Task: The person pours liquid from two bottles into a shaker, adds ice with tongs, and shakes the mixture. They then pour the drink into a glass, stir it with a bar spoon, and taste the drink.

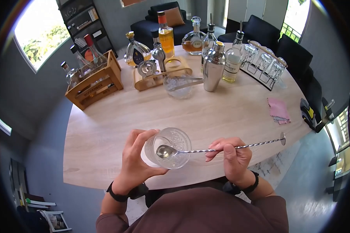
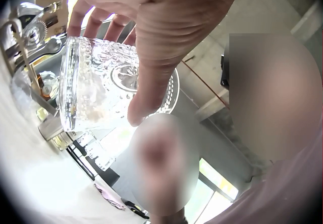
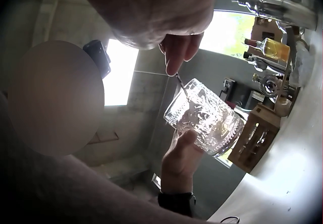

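My left hand grips an embossed clear drinking glass from its left side, thumb and fingers around the wall. In the left wrist view, the thumb lies across the patterned side of the glass. My right hand pinches a silver bar spoon midway along its twisted shaft. The spoon's bowl is at the mouth of the glass, and its flat disc end points right. Seen from the right wrist, the shaft slants down into the glass at the rim.
Across the back of the table stand a wooden bottle crate, a wooden tool stand, an ice bowl with tongs, a steel shaker, several bottles and a glass rack. A pink cloth lies at right.
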Demonstrator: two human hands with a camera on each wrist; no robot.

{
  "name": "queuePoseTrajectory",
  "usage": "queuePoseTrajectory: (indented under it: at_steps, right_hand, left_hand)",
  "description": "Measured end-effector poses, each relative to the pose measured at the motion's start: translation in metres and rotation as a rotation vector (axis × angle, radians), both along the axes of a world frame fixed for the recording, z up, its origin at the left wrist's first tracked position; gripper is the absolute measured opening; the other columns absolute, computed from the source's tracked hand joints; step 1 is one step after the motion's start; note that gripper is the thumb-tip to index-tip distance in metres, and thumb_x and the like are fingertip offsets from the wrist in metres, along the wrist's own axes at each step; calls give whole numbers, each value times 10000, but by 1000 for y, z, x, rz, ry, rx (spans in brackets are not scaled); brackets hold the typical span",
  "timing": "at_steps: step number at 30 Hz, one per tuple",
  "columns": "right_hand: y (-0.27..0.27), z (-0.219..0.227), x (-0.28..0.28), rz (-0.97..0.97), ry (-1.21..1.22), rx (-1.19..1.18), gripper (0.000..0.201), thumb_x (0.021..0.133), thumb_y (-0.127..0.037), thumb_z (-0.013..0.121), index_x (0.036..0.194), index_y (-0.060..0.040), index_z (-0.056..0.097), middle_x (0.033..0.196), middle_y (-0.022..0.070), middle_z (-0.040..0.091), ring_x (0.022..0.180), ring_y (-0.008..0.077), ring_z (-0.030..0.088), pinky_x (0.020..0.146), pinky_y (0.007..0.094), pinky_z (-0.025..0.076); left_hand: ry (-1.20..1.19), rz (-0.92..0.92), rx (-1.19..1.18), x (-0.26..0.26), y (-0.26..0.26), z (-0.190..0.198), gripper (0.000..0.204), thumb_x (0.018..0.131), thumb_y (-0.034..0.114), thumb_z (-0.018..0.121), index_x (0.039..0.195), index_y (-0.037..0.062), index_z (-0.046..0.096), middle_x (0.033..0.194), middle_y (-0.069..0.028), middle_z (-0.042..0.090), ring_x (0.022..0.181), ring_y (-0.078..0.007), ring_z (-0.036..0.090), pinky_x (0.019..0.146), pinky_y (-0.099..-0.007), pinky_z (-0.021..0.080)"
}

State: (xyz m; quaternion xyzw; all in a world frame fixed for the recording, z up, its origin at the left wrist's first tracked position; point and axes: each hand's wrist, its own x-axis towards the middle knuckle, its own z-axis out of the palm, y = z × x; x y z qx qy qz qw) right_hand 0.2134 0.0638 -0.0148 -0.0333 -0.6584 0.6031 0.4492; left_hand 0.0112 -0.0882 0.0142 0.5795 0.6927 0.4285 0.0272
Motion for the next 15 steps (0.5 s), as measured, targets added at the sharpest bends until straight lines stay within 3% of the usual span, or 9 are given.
queuePoseTrajectory:
  at_steps: [2, 6, 10, 15]
  right_hand:
    - [6, 5, 2, 4, 99, 23, 179, 1016, -93, 429, 993, 52, 532, 843, 177, 654, 729, 218, 686, 711, 352, 574]
    - [13, 23, 3, -12, 125, 133, 188, 1019, -112, 425, 979, 45, 522, 806, 184, 651, 695, 233, 685, 742, 389, 563]
    - [14, 45, 5, -92, 142, 154, 256, 1026, -213, 436, 948, 17, 517, 717, 161, 639, 615, 253, 665, 765, 412, 549]
    - [18, 81, 8, -230, 177, 292, 308, 1009, -333, 471, 972, -29, 503, 673, 120, 609, 574, 258, 645, 694, 401, 558]
  left_hand:
    - [-102, -6, 2, 4, 4, -7, 761, 495, 154, 887, 1189, 94, 579, 1082, -87, 574, 1011, -251, 573, 848, -389, 497]
    - [-305, -75, -5, 7, 9, -26, 724, 538, 237, 910, 1166, 95, 579, 1100, -69, 566, 1024, -218, 565, 853, -393, 510]
    - [-452, -151, -34, 10, 8, -43, 789, 558, 267, 906, 1233, 99, 534, 1121, -61, 539, 1058, -214, 550, 869, -395, 504]
    - [-529, -209, -42, 11, 7, -50, 792, 580, 271, 905, 1248, 100, 516, 1136, -58, 515, 1086, -210, 541, 905, -401, 501]
